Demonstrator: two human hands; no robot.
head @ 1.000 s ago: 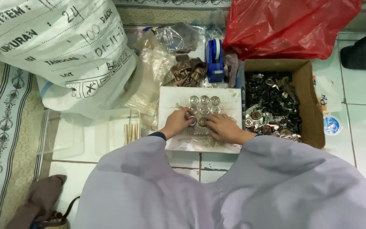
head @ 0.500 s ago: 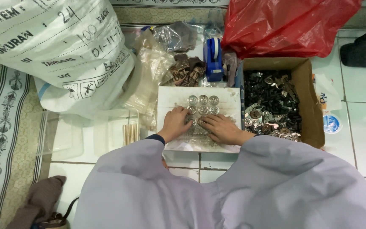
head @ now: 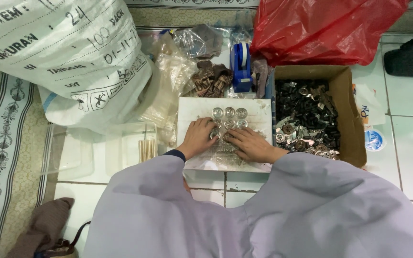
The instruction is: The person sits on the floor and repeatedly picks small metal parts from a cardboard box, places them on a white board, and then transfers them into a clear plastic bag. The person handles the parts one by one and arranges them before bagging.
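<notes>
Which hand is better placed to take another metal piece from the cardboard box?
Probably the right hand: the cardboard box of metal pieces lies directly on its side, while the left hand rests on the white board's far side.

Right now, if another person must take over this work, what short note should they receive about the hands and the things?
Left hand: flat on the white board, fingertips at the group of round metal discs; whether it pinches one is hidden.
Right hand: also on the board, fingers touching the lower discs.
Things: discs sit in neat rows on the board; a cardboard box of loose metal parts stands to the right; a blue tape dispenser behind the board.
Done: several discs are lined up.
Left: many parts remain in the box.
</notes>
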